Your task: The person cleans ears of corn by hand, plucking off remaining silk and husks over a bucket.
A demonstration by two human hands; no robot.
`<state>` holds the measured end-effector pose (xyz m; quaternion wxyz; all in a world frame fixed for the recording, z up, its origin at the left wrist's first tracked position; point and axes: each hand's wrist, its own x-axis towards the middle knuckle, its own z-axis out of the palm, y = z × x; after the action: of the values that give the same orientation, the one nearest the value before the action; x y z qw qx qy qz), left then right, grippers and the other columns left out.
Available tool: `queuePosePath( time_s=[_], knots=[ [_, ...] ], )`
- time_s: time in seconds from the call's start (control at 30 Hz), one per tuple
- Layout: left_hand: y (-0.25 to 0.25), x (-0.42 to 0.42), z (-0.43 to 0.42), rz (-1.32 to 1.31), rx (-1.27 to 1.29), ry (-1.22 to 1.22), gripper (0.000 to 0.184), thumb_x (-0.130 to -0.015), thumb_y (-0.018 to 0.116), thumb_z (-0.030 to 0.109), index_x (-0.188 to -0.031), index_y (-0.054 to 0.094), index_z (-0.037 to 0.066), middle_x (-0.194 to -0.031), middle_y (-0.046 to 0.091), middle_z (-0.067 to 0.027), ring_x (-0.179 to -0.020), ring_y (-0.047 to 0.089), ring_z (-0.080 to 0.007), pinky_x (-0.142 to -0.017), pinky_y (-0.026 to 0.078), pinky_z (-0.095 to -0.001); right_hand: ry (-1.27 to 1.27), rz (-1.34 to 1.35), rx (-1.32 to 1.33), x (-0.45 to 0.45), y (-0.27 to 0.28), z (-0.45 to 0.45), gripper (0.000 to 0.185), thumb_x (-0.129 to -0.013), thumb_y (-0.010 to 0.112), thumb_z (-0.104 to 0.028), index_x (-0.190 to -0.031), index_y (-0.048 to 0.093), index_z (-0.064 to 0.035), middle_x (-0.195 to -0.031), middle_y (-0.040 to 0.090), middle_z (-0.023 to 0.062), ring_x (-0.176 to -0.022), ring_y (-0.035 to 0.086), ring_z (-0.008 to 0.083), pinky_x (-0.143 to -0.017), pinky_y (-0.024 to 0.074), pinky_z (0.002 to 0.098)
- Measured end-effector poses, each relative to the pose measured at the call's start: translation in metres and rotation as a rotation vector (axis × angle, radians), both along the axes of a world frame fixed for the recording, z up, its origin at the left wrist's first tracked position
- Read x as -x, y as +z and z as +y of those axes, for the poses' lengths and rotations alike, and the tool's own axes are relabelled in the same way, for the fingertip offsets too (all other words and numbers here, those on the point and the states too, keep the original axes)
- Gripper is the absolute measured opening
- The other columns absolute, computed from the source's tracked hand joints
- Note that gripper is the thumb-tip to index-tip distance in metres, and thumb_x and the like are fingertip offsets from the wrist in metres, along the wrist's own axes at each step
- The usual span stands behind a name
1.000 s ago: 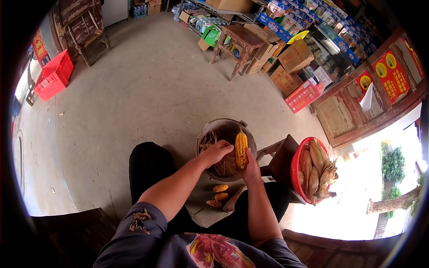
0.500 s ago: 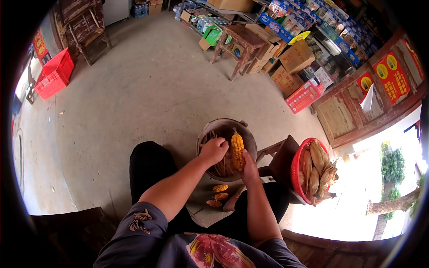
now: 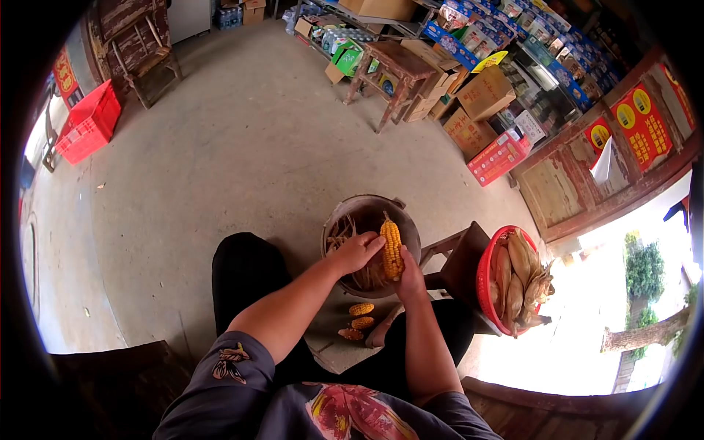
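Note:
My right hand (image 3: 409,277) grips the lower end of a husked yellow corn cob (image 3: 392,249), held upright over a round bucket (image 3: 407,213). My left hand (image 3: 357,251) is closed, its thumb and fingertips against the cob's left side; whether it pinches a strand there is too small to tell. Dry husk strips (image 3: 367,276) lie in the bucket beneath both hands. On the floor between my legs rest three yellow cob pieces (image 3: 361,309). At the right, a red basket (image 3: 485,282) holds several corn ears in dry husks (image 3: 518,271).
A dark wooden stool (image 3: 466,257) stands between the bucket and the basket. Farther off are a wooden stool (image 3: 400,60), cardboard boxes (image 3: 486,93), a red carton (image 3: 500,156), a red crate (image 3: 92,125), a wooden chair (image 3: 143,62) and shelves of goods.
My left hand moved off the cob to the left, closed, then came back against it. The cob has shifted slightly left and down in my right hand.

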<state>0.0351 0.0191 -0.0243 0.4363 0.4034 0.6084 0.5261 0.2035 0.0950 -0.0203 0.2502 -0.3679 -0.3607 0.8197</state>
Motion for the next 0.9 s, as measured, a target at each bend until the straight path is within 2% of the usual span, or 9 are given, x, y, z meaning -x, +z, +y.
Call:
queuePosePath(
  time_s=[0.17, 0.3, 0.37, 0.53, 0.63, 0.7, 0.77, 0.83, 0.9],
  knots=[
    [0.002, 0.004, -0.001, -0.024, 0.026, 0.006, 0.033, -0.102, 0.055, 0.034, -0.109, 0.063, 0.003, -0.082, 0.064, -0.0056, -0.072, 0.059, -0.0132, -0.069, 0.048, -0.0321, 0.057, -0.031, -0.050, 0.001, 0.013, -0.003, 0.042, -0.102, 0.054, -0.036, -0.129, 0.057, -0.0031, -0.110, 0.068, 0.0061, -0.090, 0.067, 0.0158, -0.069, 0.0556, 0.0299],
    [-0.019, 0.016, 0.007, 0.121, 0.032, 0.293, 0.027, -0.102, 0.053, 0.026, -0.093, 0.059, 0.002, -0.072, 0.058, -0.0045, -0.061, 0.055, -0.0155, -0.060, 0.045, -0.0359, 0.018, -0.093, -0.127, 0.003, 0.006, -0.006, 0.038, -0.102, 0.056, -0.033, -0.126, 0.059, -0.0038, -0.106, 0.068, 0.0057, -0.085, 0.066, 0.0148, -0.064, 0.0549, 0.0295],
    [-0.014, 0.020, 0.006, -0.315, 0.066, 0.388, 0.028, -0.102, 0.053, 0.026, -0.084, 0.055, 0.004, -0.068, 0.054, -0.0034, -0.060, 0.053, -0.0142, -0.059, 0.043, -0.0352, 0.122, -0.081, -0.118, 0.001, 0.010, -0.006, 0.044, -0.101, 0.057, -0.030, -0.134, 0.054, -0.0017, -0.116, 0.067, 0.0087, -0.100, 0.065, 0.0187, -0.084, 0.0520, 0.0312],
    [0.005, 0.012, 0.002, -0.436, -0.025, 0.440, 0.032, -0.102, 0.053, 0.033, -0.082, 0.052, 0.008, -0.071, 0.051, -0.0011, -0.064, 0.051, -0.0119, -0.062, 0.043, -0.0313, 0.124, -0.121, -0.147, 0.002, 0.017, -0.007, 0.042, -0.101, 0.057, -0.028, -0.133, 0.055, -0.0014, -0.117, 0.066, 0.0086, -0.102, 0.064, 0.0178, -0.084, 0.0516, 0.0306],
    [0.012, 0.014, -0.001, -0.387, 0.022, 0.228, 0.045, -0.098, 0.055, 0.048, -0.080, 0.051, 0.007, -0.074, 0.053, -0.0049, -0.070, 0.054, -0.0161, -0.068, 0.045, -0.0357, 0.136, -0.108, -0.196, 0.001, 0.008, -0.005, 0.040, -0.100, 0.058, -0.026, -0.132, 0.055, -0.0011, -0.116, 0.065, 0.0078, -0.102, 0.063, 0.0165, -0.083, 0.0513, 0.0299],
    [0.035, 0.012, -0.008, -0.045, 0.083, 0.155, 0.055, -0.096, 0.055, 0.057, -0.078, 0.048, 0.006, -0.074, 0.050, -0.0058, -0.070, 0.053, -0.0192, -0.071, 0.045, -0.0372, 0.138, -0.115, -0.232, 0.002, 0.005, -0.006, 0.040, -0.100, 0.058, -0.025, -0.132, 0.055, -0.0009, -0.115, 0.065, 0.0072, -0.101, 0.063, 0.0159, -0.083, 0.0511, 0.0295],
    [0.006, 0.010, 0.000, 0.043, 0.069, 0.132, 0.055, -0.097, 0.055, 0.054, -0.080, 0.052, 0.002, -0.078, 0.058, -0.0122, -0.075, 0.059, -0.0245, -0.074, 0.047, -0.0388, 0.104, -0.117, -0.256, 0.003, 0.002, -0.006, 0.038, -0.100, 0.058, -0.025, -0.130, 0.056, -0.0002, -0.114, 0.065, 0.0060, -0.100, 0.062, 0.0141, -0.083, 0.0501, 0.0280],
    [-0.016, 0.002, 0.006, 0.309, -0.147, 0.413, 0.048, -0.098, 0.055, 0.046, -0.089, 0.060, 0.000, -0.086, 0.065, -0.0182, -0.082, 0.065, -0.0322, -0.075, 0.049, -0.0412, 0.115, -0.149, -0.292, 0.003, 0.005, -0.007, 0.038, -0.099, 0.059, -0.025, -0.128, 0.057, -0.0007, -0.113, 0.065, 0.0055, -0.100, 0.061, 0.0133, -0.083, 0.0494, 0.0273],
    [-0.008, 0.010, 0.003, 0.301, -0.058, 0.295, 0.042, -0.097, 0.055, 0.041, -0.092, 0.062, 0.000, -0.089, 0.066, -0.0197, -0.085, 0.066, -0.0335, -0.075, 0.050, -0.0422, 0.125, -0.180, -0.327, 0.004, 0.010, -0.009, 0.038, -0.099, 0.061, -0.026, -0.127, 0.058, -0.0012, -0.112, 0.065, 0.0050, -0.099, 0.060, 0.0126, -0.084, 0.0488, 0.0267]
  ],
)
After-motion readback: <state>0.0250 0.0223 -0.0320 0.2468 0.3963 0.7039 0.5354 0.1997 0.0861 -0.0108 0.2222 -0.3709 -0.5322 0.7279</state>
